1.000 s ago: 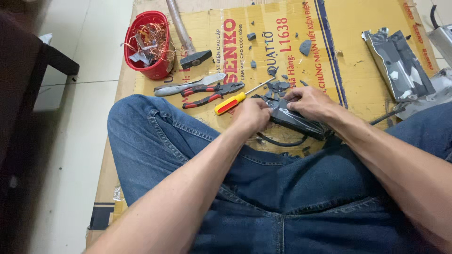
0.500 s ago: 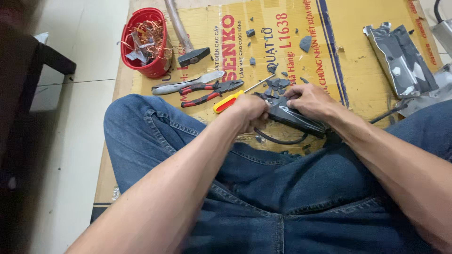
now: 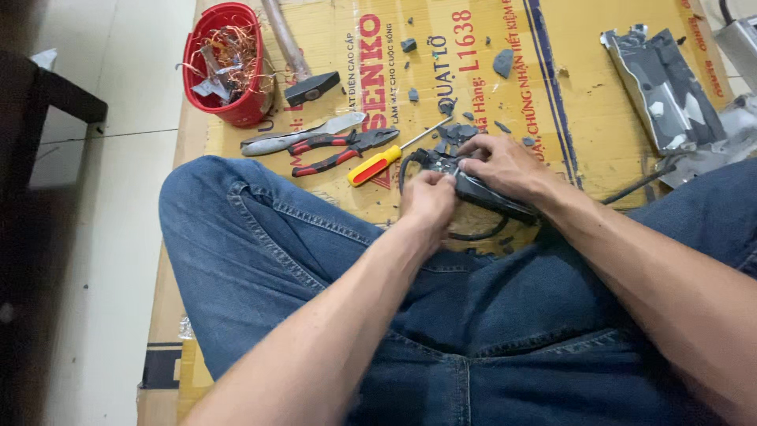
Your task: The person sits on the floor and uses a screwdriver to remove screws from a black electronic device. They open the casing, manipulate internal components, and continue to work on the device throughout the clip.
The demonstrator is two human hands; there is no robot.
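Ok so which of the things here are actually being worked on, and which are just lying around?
In hand:
- left hand and right hand, both on the black device
- its black cable

Lying about:
- screwdriver
- pliers
- hammer
- red basket of wire scraps
- grey metal cover
- broken grey bits on the cardboard

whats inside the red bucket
The red bucket holds a tangle of thin copper-coloured wire and some grey metal scraps on top. Whatever lies beneath that tangle, down to the bottom, is covered and cannot be seen.
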